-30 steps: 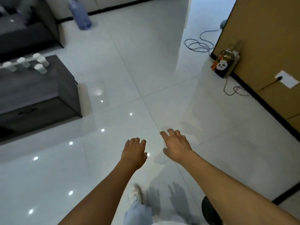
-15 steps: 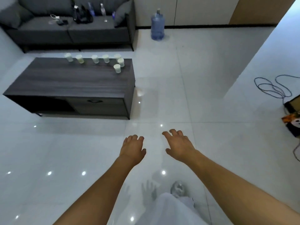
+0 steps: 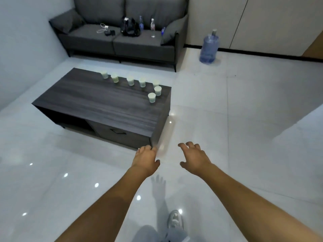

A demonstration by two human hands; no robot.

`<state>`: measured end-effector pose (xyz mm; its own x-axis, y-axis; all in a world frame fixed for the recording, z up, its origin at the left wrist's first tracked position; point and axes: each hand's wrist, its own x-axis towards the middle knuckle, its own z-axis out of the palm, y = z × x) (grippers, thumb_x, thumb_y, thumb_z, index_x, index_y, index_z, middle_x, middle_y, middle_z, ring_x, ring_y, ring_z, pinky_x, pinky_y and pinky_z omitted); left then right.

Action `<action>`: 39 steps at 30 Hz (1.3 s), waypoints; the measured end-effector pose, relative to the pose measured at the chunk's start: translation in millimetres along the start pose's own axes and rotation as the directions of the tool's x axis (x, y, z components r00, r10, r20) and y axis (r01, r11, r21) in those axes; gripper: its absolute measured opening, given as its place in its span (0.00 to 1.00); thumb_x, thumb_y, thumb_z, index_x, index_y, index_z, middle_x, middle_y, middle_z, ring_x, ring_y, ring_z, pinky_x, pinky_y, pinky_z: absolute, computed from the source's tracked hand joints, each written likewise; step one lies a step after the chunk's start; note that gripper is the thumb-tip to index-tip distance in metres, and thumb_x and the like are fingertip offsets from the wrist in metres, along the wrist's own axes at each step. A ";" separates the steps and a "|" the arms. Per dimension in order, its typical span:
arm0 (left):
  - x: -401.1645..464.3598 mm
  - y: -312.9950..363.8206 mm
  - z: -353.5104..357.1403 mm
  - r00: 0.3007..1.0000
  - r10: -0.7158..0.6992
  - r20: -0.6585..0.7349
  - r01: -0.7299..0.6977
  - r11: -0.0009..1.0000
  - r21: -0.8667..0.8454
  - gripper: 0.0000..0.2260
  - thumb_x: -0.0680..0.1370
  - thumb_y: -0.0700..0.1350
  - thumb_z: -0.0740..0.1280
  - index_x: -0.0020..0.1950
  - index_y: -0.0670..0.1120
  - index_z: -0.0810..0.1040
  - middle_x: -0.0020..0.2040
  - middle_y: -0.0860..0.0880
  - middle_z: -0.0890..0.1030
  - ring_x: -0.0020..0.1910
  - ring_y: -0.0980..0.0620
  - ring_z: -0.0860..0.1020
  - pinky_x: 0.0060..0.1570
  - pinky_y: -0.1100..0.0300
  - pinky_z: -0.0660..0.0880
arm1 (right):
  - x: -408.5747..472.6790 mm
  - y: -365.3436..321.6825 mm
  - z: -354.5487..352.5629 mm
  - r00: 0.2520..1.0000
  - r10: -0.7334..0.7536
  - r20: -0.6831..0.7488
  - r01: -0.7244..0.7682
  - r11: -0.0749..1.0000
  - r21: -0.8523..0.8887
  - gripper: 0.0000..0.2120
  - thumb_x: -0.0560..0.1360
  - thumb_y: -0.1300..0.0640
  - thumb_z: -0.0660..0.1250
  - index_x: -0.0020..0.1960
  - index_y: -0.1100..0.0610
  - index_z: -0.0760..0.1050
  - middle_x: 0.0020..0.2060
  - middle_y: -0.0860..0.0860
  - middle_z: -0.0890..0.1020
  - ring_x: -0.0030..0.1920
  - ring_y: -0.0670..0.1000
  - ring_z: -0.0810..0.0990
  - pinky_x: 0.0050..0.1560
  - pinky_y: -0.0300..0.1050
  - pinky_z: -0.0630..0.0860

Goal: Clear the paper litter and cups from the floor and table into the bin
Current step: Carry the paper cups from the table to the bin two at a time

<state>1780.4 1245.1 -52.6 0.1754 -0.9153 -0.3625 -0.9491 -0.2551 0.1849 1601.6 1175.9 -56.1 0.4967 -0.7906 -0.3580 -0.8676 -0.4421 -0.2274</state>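
Observation:
Several small pale cups (image 3: pixel 151 97) stand on the dark wooden coffee table (image 3: pixel 97 102), along its far edge and right end. My left hand (image 3: pixel 146 158) hovers over the floor just before the table's near right corner, fingers apart and holding nothing. My right hand (image 3: pixel 196 158) is beside it to the right, fingers spread and also holding nothing. No bin and no paper litter shows in this view.
A grey sofa (image 3: pixel 122 41) with bottles, a cable and a dark bag stands behind the table. A large blue water jug (image 3: pixel 209 48) sits on the floor by the white cabinets. Glossy white tiles lie all around; my shoe (image 3: pixel 174 220) shows below.
The view has swung left from the tan wall and cables toward the table and sofa, and moved closer. Both hands stay outstretched and holding nothing.

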 end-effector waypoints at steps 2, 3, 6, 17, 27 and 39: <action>31.9 0.4 -18.0 1.000 -0.013 0.000 0.013 1.000 -0.018 0.23 0.79 0.51 0.61 0.72 0.45 0.65 0.66 0.45 0.70 0.67 0.45 0.67 0.69 0.53 0.63 | 34.5 6.1 -18.6 1.000 -0.007 0.000 0.007 1.000 -0.009 0.31 0.75 0.54 0.66 0.74 0.50 0.57 0.69 0.55 0.65 0.65 0.58 0.66 0.59 0.51 0.71; 44.8 -0.2 -25.2 1.000 -0.020 0.000 0.020 0.999 -0.028 0.23 0.79 0.51 0.62 0.72 0.45 0.65 0.66 0.45 0.70 0.67 0.45 0.66 0.69 0.53 0.63 | 49.0 8.3 -25.1 1.000 -0.011 0.004 0.012 1.000 -0.015 0.31 0.75 0.54 0.66 0.74 0.50 0.57 0.69 0.55 0.66 0.65 0.58 0.67 0.59 0.51 0.71; 100.9 -7.6 -46.1 0.999 -0.047 0.008 0.048 0.997 -0.057 0.20 0.78 0.49 0.62 0.69 0.46 0.67 0.65 0.45 0.71 0.66 0.45 0.67 0.68 0.54 0.63 | 107.7 15.1 -47.4 0.999 -0.023 0.025 0.024 0.999 -0.022 0.31 0.75 0.53 0.67 0.74 0.50 0.57 0.69 0.55 0.65 0.66 0.59 0.66 0.59 0.52 0.71; 323.1 -52.3 -117.0 0.994 -0.083 0.070 0.087 0.994 -0.062 0.22 0.79 0.51 0.62 0.71 0.45 0.66 0.67 0.43 0.70 0.67 0.43 0.66 0.70 0.51 0.61 | 333.0 26.1 -127.8 0.999 -0.017 0.043 0.017 1.000 -0.004 0.31 0.76 0.52 0.66 0.74 0.51 0.57 0.70 0.55 0.65 0.67 0.59 0.65 0.61 0.52 0.70; 485.8 -58.2 -155.8 0.979 -0.141 0.147 0.154 0.985 -0.078 0.21 0.78 0.51 0.62 0.70 0.45 0.66 0.66 0.44 0.70 0.67 0.43 0.66 0.70 0.50 0.61 | 495.7 63.0 -182.0 0.990 -0.039 0.139 0.040 0.999 -0.005 0.30 0.75 0.54 0.66 0.74 0.50 0.58 0.69 0.55 0.65 0.66 0.58 0.66 0.60 0.52 0.70; 653.6 -32.2 -166.4 0.899 -0.394 0.190 0.434 0.859 -0.271 0.20 0.78 0.51 0.63 0.68 0.46 0.68 0.66 0.44 0.71 0.67 0.44 0.66 0.69 0.50 0.62 | 694.4 108.5 -223.7 0.912 -0.226 0.343 0.279 0.954 -0.111 0.27 0.75 0.50 0.67 0.70 0.53 0.61 0.69 0.57 0.66 0.66 0.59 0.66 0.60 0.54 0.70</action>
<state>1969.1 603.2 -143.5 0.4820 -0.6635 -0.5723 -0.6687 -0.7006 0.2490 1847.5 484.1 -126.8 0.6566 -0.4757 -0.5853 -0.6917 -0.6892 -0.2159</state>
